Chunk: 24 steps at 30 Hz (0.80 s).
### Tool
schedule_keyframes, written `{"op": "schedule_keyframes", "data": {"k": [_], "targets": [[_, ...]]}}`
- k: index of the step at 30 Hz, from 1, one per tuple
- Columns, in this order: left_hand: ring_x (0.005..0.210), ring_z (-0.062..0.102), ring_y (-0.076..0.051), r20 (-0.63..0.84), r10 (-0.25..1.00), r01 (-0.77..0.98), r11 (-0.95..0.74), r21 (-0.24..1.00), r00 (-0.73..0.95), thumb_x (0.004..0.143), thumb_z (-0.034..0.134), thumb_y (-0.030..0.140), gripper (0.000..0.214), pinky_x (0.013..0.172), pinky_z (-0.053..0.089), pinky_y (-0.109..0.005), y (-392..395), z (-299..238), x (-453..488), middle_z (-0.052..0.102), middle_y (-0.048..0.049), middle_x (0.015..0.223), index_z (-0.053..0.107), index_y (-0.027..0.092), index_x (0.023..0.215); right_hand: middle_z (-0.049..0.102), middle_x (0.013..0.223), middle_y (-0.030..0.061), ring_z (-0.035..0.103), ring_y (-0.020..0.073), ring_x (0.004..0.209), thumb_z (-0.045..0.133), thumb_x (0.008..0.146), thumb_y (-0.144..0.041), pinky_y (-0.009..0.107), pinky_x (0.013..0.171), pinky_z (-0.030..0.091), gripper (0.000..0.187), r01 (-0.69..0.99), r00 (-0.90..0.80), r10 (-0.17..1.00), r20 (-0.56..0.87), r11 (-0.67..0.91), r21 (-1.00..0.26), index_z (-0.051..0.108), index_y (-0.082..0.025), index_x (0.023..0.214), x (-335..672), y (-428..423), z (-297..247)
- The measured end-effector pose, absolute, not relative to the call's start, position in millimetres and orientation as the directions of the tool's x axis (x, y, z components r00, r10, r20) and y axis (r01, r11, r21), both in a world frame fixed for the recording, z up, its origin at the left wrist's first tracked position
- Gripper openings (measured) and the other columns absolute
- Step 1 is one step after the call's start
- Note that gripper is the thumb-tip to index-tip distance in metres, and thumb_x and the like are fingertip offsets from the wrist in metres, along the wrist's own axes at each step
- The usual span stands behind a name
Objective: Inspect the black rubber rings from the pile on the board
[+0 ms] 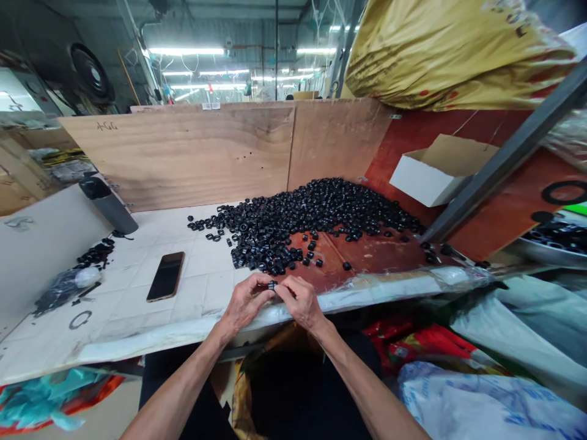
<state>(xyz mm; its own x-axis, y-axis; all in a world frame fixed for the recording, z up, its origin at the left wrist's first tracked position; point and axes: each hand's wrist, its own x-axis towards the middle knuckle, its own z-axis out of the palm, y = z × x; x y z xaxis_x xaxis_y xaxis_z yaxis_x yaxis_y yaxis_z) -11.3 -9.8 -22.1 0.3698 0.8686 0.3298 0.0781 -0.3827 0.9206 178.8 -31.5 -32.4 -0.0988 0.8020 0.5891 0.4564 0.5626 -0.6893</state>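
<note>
In the head view, the part, small and black, sits between the 2 hands, near the bench's front edge and just short of the pile of similar pieces. The left hand is mostly closed, thumb and index finger pinching the part from the left. The right hand is curled much the same way, its thumb and index tips meeting the part from the right. How hard either presses, and the finer detail of the part, is too small to tell.

To handle it well, a light pinch seems best, with 1 hand steadying while the other works; a piece this small could slip or spin if squeezed hard. Holding it fully over the bench rather than the lap would make a dropped piece easier to recover.

The forearms rise from the bottom of the view and converge, wrists fairly straight, with fingertips facing inward. The phone lies well apart, to the left, clear of the left hand.
</note>
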Motion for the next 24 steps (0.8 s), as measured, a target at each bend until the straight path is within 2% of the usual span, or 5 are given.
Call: {"op": "schedule_keyframes", "data": {"k": [3, 7, 11, 19, 24], "targets": [[0.096, 0.069, -0.02, 0.299, 0.875, 0.063, -0.347, 0.936, 0.381, 0.09, 0.073, 0.037, 0.026, 0.091, 0.057, -0.033, -22.7, -20.6, -12.9, 0.072, -0.007, 0.104, 0.069, 0.017, 0.105, 0.067, 0.086, 0.0039, 0.062, 0.0173, 0.075, 0.057, 0.097, -0.029, 0.028, 0.07, 0.048, 0.014, 0.379, -0.097, 0.81, 0.579, 0.568, -0.731, 0.067, -0.02, 0.101, 175.4, -47.1, -33.5], [0.098, 0.069, -0.02, 0.274, 0.879, 0.097, -0.334, 0.937, 0.39, 0.091, 0.071, 0.034, 0.022, 0.093, 0.056, -0.033, -49.1, -17.6, -14.9, 0.073, -0.0065, 0.106, 0.07, 0.018, 0.105, 0.06, 0.068, -0.0009, 0.056, 0.0144, 0.06, 0.059, 0.097, -0.031, 0.025, 0.059, 0.045, 0.019, 0.392, -0.041, 0.876, 0.48, 0.456, -0.799, 0.063, -0.021, 0.082, 170.6, -73.2, -32.9], [0.095, 0.07, -0.02, 0.186, 0.911, 0.03, -0.211, 0.977, 0.368, 0.09, 0.072, 0.034, 0.021, 0.091, 0.056, -0.032, -70.2, -11.6, -16.3, 0.074, -0.0052, 0.102, 0.07, 0.018, 0.103, 0.066, 0.082, 0.0027, 0.062, 0.017, 0.073, 0.058, 0.096, -0.028, 0.028, 0.07, 0.05, 0.011, 0.377, -0.048, 0.857, 0.513, 0.491, -0.785, 0.066, -0.02, 0.095, 165.9, -90.3, -29.1], [0.093, 0.07, -0.019, 0.057, 0.933, -0.083, -0.03, 0.996, 0.355, 0.086, 0.077, 0.033, 0.025, 0.088, 0.057, -0.033, -87.1, -15.1, -18.6, 0.074, -0.0062, 0.101, 0.07, 0.017, 0.104, 0.067, 0.078, 0.0029, 0.064, 0.0173, 0.067, 0.06, 0.095, -0.03, 0.028, 0.064, 0.051, 0.013, 0.328, -0.061, 0.913, 0.404, 0.401, -0.855, 0.068, -0.02, 0.098, 161.1, -105.8, -23.4], [0.092, 0.07, -0.019, 0.11, 0.943, -0.075, -0.09, 0.993, 0.316, 0.084, 0.079, 0.031, 0.023, 0.087, 0.058, -0.031, -93.4, -19.0, -16.8, 0.073, -0.0056, 0.1, 0.071, 0.017, 0.099, 0.061, 0.067, -0.0026, 0.057, 0.0128, 0.051, 0.062, 0.094, -0.034, 0.025, 0.053, 0.046, 0.014, 0.205, -0.011, 0.985, 0.169, 0.168, -0.964, 0.065, -0.021, 0.099, 160.4, -117.0, -27.1]]}}
